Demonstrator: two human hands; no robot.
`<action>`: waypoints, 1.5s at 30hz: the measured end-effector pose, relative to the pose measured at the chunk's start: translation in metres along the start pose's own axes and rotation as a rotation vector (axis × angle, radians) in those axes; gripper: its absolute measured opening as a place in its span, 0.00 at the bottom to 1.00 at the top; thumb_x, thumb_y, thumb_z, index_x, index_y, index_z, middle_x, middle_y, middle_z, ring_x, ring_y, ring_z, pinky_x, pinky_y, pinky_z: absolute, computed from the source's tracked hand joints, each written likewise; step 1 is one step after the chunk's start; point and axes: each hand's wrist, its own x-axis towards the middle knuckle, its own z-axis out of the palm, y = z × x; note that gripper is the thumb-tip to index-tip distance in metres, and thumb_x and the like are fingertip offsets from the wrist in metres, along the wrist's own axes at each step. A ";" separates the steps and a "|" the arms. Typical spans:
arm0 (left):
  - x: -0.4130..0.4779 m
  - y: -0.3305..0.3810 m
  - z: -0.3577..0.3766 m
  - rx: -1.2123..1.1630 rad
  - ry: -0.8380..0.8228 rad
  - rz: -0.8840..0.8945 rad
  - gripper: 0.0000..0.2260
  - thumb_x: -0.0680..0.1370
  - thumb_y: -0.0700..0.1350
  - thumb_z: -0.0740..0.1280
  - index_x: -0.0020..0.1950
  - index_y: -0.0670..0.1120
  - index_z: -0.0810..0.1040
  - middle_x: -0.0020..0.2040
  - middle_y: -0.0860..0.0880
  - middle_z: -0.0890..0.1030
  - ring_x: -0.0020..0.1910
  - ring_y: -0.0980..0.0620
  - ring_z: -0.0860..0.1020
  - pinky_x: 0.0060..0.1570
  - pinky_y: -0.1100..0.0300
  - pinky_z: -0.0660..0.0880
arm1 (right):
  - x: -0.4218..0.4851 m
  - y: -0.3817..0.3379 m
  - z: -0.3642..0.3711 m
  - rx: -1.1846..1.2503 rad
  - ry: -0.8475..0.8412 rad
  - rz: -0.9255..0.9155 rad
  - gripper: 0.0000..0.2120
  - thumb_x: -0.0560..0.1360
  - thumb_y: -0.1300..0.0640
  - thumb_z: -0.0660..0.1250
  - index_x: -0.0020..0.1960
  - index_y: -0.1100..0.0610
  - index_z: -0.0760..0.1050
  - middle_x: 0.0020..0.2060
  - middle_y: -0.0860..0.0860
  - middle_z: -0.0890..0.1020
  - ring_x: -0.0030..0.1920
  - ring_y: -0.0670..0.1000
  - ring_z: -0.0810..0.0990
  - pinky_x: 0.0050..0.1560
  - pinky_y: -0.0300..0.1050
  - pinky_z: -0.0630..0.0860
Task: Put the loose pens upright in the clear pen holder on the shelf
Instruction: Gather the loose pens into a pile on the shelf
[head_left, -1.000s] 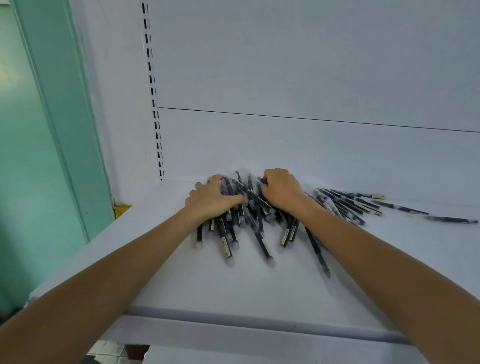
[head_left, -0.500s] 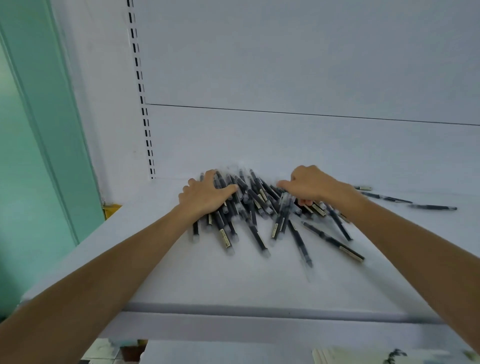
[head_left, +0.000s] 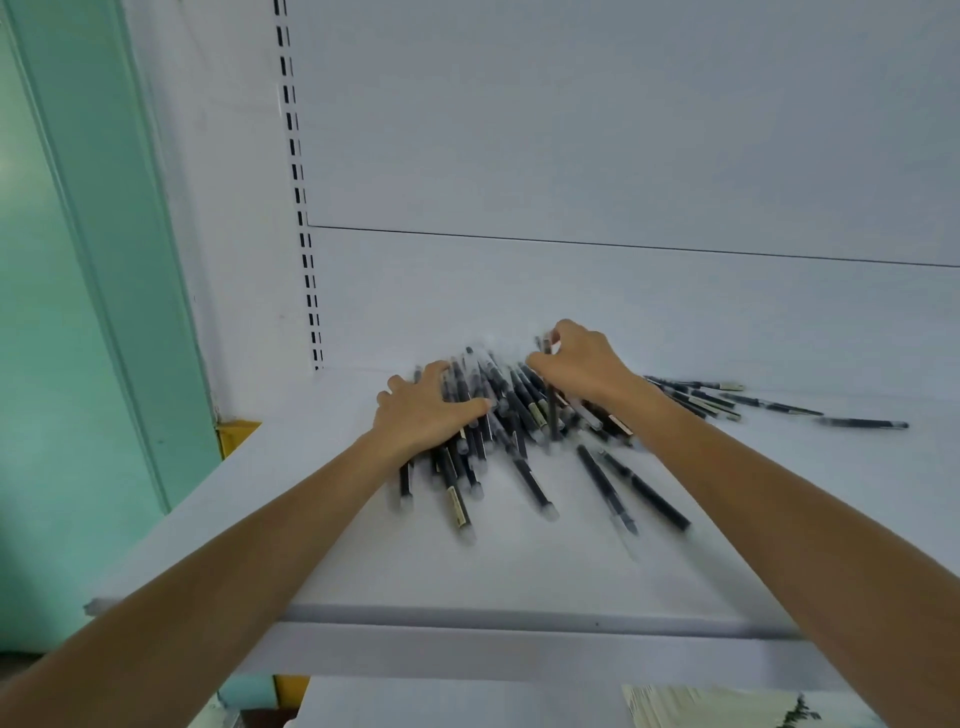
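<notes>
White shelf (head_left: 363, 571) carries a heap of loose pens (head_left: 498, 410). Left hand (head_left: 426, 415) lies flat, fingers spread, on the heap; right hand (head_left: 582, 364) pinches one pen. Raking risks rolling the front pens off the edge. No holder is visible.

light: soft, even | shadows: faint | blur: motion-smeared | edges: wide-angle bowed

White back panel (head_left: 623, 130), slotted upright (head_left: 296, 182), green wall (head_left: 62, 312), yellow bracket (head_left: 236, 434), papers (head_left: 711, 709) on lower level.
</notes>
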 end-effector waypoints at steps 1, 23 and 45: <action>-0.001 -0.001 0.000 -0.018 0.001 -0.002 0.36 0.71 0.65 0.64 0.75 0.57 0.54 0.72 0.38 0.58 0.72 0.38 0.58 0.68 0.47 0.61 | 0.004 -0.002 0.003 -0.013 -0.013 -0.002 0.13 0.77 0.53 0.61 0.57 0.60 0.68 0.47 0.53 0.75 0.41 0.49 0.73 0.37 0.40 0.71; 0.015 0.004 0.008 -0.135 0.043 -0.047 0.52 0.56 0.75 0.67 0.73 0.53 0.56 0.69 0.43 0.65 0.68 0.42 0.65 0.66 0.47 0.66 | 0.023 -0.007 0.023 0.098 -0.105 0.113 0.20 0.81 0.50 0.50 0.39 0.60 0.69 0.37 0.54 0.74 0.39 0.52 0.74 0.38 0.43 0.69; 0.024 -0.002 0.009 -0.185 0.071 0.011 0.44 0.65 0.65 0.71 0.74 0.53 0.55 0.72 0.44 0.61 0.71 0.44 0.63 0.66 0.51 0.64 | 0.024 0.099 -0.007 -0.315 0.016 0.361 0.27 0.80 0.44 0.47 0.66 0.64 0.67 0.63 0.65 0.70 0.66 0.64 0.65 0.62 0.56 0.65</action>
